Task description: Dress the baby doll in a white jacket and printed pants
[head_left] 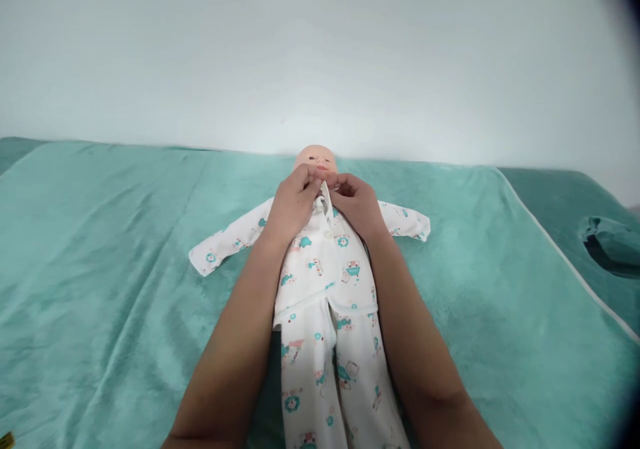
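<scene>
A baby doll point(316, 156) lies on its back, dressed in a white printed baby shirt point(320, 262) and matching trousers point(307, 369). At the doll's neck, my left hand point(295, 202) pinches one side of the shirt's collar. Opposite it, my right hand point(357, 202) is closed on the other side of the collar, fingertips close to those of the left. Between the hands the front edge of the shirt stands up in a small fold. Both sleeves stretch out sideways. My fingers hide the doll's neck and most of the collar.
A green blanket point(125, 269) with some creases lies under the doll. Behind it rises a white wall point(320, 55). At the right, beyond the blanket's pale edge, a dark green surface has an oval dark-rimmed opening point(613, 245). A small yellowish object point(7, 441) shows at the lower left corner.
</scene>
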Tool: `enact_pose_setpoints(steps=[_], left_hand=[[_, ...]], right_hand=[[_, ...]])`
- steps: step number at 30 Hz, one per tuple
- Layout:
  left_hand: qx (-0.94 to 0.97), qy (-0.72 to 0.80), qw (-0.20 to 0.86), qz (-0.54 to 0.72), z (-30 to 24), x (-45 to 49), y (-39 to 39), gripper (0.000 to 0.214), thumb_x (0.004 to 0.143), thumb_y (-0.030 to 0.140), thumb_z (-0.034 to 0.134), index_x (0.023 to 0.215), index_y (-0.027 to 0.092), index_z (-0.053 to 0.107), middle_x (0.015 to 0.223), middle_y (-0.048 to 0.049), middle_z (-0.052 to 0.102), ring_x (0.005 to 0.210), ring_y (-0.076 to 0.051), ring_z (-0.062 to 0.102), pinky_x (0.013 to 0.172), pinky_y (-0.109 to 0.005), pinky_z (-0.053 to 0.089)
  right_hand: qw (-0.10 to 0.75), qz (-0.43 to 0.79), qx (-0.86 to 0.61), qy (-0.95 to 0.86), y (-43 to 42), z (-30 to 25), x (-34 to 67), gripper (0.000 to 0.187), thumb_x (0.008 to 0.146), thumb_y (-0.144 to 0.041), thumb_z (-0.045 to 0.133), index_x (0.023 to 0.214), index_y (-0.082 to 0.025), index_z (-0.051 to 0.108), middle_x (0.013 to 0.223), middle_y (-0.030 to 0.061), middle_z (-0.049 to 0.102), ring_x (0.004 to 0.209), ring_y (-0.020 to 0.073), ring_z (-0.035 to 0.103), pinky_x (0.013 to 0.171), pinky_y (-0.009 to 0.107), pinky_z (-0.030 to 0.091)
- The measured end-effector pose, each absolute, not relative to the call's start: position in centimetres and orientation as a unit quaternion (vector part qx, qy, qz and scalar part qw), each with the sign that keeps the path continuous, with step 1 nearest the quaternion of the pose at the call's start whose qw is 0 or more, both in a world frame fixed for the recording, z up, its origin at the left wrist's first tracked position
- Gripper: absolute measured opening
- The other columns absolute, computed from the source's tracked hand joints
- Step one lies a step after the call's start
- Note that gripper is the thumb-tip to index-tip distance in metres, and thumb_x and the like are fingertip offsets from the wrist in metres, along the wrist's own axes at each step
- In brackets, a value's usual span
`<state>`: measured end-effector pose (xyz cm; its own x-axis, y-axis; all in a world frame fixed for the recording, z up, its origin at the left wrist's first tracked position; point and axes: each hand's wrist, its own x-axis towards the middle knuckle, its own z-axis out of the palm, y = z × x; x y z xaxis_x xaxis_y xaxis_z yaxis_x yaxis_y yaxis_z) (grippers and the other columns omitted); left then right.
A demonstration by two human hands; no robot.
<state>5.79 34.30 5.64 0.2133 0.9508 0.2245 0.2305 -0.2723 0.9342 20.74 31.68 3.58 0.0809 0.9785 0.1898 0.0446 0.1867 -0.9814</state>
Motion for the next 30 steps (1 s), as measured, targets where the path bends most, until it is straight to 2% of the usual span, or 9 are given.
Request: enact_pose_setpoints(steps=[2, 5, 8, 10, 16, 20, 24, 27, 30], left_hand=[[0.677, 0.449, 0.385, 0.438, 5.7, 5.8, 34.2, 0.017, 0.095, 0.034, 0.054, 0.095, 0.024, 0.068, 0.098, -0.0028, 0.071, 0.09, -0.021, 0.062, 0.083, -0.033, 0.046], [0.688, 0.457, 0.369, 0.426, 5.8, 6.0, 34.0, 0.02, 0.095, 0.039, 0.055, 0.1, 0.025, 0.068, 0.091, -0.0015, 0.07, 0.085, -0.019, 0.061, 0.08, -0.032, 0.046], [0.69, 0.463, 0.371, 0.416, 5.7, 6.0, 34.0, 0.02, 0.089, 0.035, 0.063, 0.106, 0.026, 0.068, 0.078, 0.0013, 0.064, 0.074, -0.017, 0.058, 0.075, -0.031, 0.046], [0.685, 0.449, 0.389, 0.422, 5.6, 5.8, 34.1, 0.021, 0.087, 0.03, 0.063, 0.107, 0.025, 0.068, 0.077, 0.0014, 0.062, 0.074, -0.017, 0.058, 0.076, -0.031, 0.047], [0.646, 0.377, 0.493, 0.444, 5.5, 4.9, 34.5, 0.023, 0.087, 0.026, 0.062, 0.11, 0.025, 0.067, 0.085, -0.0018, 0.067, 0.082, -0.018, 0.063, 0.08, -0.034, 0.051], [0.643, 0.387, 0.489, 0.445, 5.5, 4.9, 34.5, 0.024, 0.086, 0.026, 0.064, 0.11, 0.024, 0.067, 0.086, -0.0026, 0.069, 0.085, -0.02, 0.066, 0.084, -0.036, 0.051], [0.654, 0.398, 0.455, 0.455, 5.4, 5.2, 34.3, 0.023, 0.088, 0.025, 0.062, 0.11, 0.025, 0.064, 0.091, -0.0023, 0.071, 0.088, -0.019, 0.066, 0.085, -0.035, 0.05], [0.657, 0.394, 0.442, 0.466, 5.3, 5.3, 34.1, 0.022, 0.088, 0.024, 0.06, 0.11, 0.025, 0.063, 0.1, -0.0031, 0.071, 0.092, -0.018, 0.065, 0.087, -0.034, 0.049], [0.637, 0.381, 0.47, 0.476, 5.2, 5.2, 34.0, 0.021, 0.087, 0.026, 0.061, 0.108, 0.025, 0.062, 0.101, -0.0036, 0.071, 0.091, -0.018, 0.065, 0.083, -0.032, 0.05]], right_hand=[[0.555, 0.415, -0.478, -0.54, 31.5, 3.7, 20.8, 0.021, 0.078, -0.034, 0.069, 0.094, -0.02, 0.069, 0.089, -0.0011, 0.067, 0.072, 0.0108, 0.053, 0.069, 0.025, 0.044], [0.541, 0.416, -0.481, -0.55, 31.3, 3.9, 20.7, 0.023, 0.077, -0.035, 0.071, 0.095, -0.021, 0.067, 0.088, -0.0013, 0.067, 0.073, 0.0119, 0.055, 0.07, 0.026, 0.046], [0.528, 0.424, -0.488, -0.552, 31.3, 3.9, 20.7, 0.026, 0.076, -0.034, 0.072, 0.098, -0.022, 0.067, 0.09, -0.0011, 0.068, 0.077, 0.013, 0.058, 0.073, 0.027, 0.047], [0.535, 0.429, -0.478, -0.549, 31.5, 3.8, 20.7, 0.028, 0.075, -0.033, 0.073, 0.099, -0.022, 0.066, 0.094, -0.0008, 0.068, 0.078, 0.0127, 0.058, 0.074, 0.027, 0.048], [0.545, 0.464, -0.453, -0.531, 31.9, 3.5, 21.2, 0.03, 0.073, -0.033, 0.075, 0.1, -0.024, 0.065, 0.096, -0.0013, 0.065, 0.077, 0.0116, 0.057, 0.072, 0.026, 0.048], [0.553, 0.482, -0.46, -0.499, 32.2, 3.5, 21.0, 0.024, 0.079, -0.04, 0.07, 0.095, -0.023, 0.067, 0.081, -0.0025, 0.061, 0.07, 0.0111, 0.053, 0.065, 0.024, 0.045], [0.551, 0.499, -0.467, -0.48, 32.6, 3.4, 20.8, 0.025, 0.081, -0.045, 0.07, 0.09, -0.022, 0.068, 0.07, -0.0044, 0.055, 0.062, 0.0098, 0.048, 0.058, 0.023, 0.041], [0.552, 0.5, -0.458, -0.485, 32.6, 3.5, 20.8, 0.027, 0.076, -0.042, 0.075, 0.093, -0.022, 0.069, 0.076, -0.0036, 0.059, 0.065, 0.01, 0.051, 0.061, 0.024, 0.042], [0.546, 0.504, -0.446, -0.5, 32.3, 3.8, 21.0, 0.032, 0.07, -0.037, 0.079, 0.097, -0.023, 0.069, 0.087, -0.0017, 0.064, 0.075, 0.0117, 0.056, 0.071, 0.026, 0.047]])
